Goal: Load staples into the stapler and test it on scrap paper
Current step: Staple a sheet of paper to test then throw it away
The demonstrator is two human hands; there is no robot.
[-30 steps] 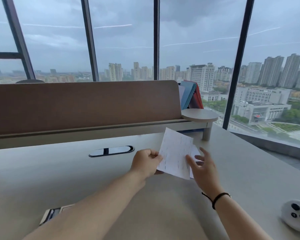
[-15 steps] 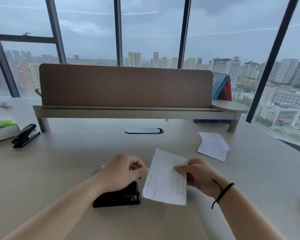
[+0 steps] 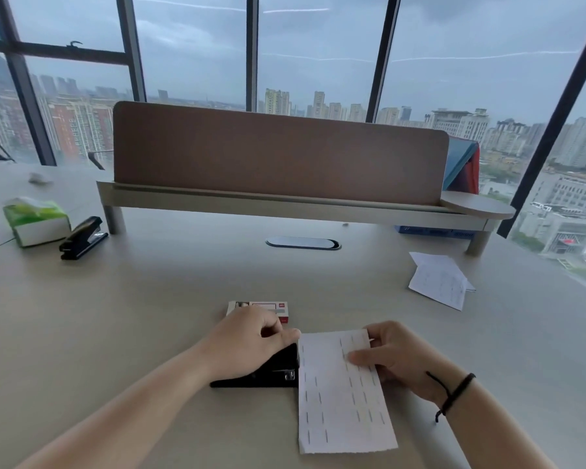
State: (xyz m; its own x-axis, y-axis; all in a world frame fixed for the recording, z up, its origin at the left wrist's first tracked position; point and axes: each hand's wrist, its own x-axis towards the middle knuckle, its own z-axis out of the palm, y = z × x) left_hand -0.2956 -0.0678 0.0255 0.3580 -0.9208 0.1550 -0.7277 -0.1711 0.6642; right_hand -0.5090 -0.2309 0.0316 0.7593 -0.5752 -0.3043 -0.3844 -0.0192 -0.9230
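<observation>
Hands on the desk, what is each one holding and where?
Left hand presses down on top of the black stapler. Right hand pinches the scrap paper near its upper right edge.

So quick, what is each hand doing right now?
Left hand: closed over the top of the black stapler, pressing on it.
Right hand: pinching the white scrap paper with rows of staples, holding it at the stapler's mouth.
</observation>
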